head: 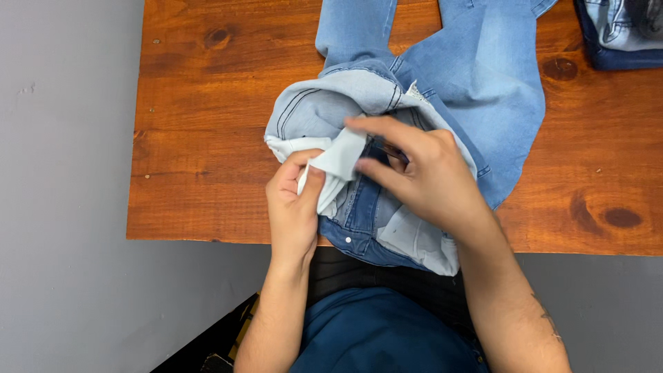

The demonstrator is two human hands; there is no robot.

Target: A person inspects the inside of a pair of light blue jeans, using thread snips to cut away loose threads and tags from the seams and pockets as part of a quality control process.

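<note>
Head view looks straight down, and nearest to me I see my own lap in dark blue cloth (373,331) with both forearms rising from it toward the table edge. My left hand (293,207) is closed in a pinch, thumb and fingers gripping a pale, whitish pocket lining (338,166) that has been pulled out of a pair of light blue jeans (483,76). My right hand (421,173) lies over the waistband area just beside it, fingers bent and narrow, the fingertips pressing on the same lining and on the darker denim around the fly; whether it truly grips the cloth or only pins it down I cannot tell. The two hands are nearly touching, with the lining stretched between them. The waist of the jeans hangs a little over the near edge of the wooden table (207,173), turned partly inside out, so that the paler inner side and the seams show in a rounded fold above my left hand. Farther off, the legs of the jeans run flat across the reddish-brown boards and out of the top of the picture. At the far right corner lies a darker folded denim garment (615,41), well apart from the hands. Grey floor (62,207) shows to the left of the table.
</note>
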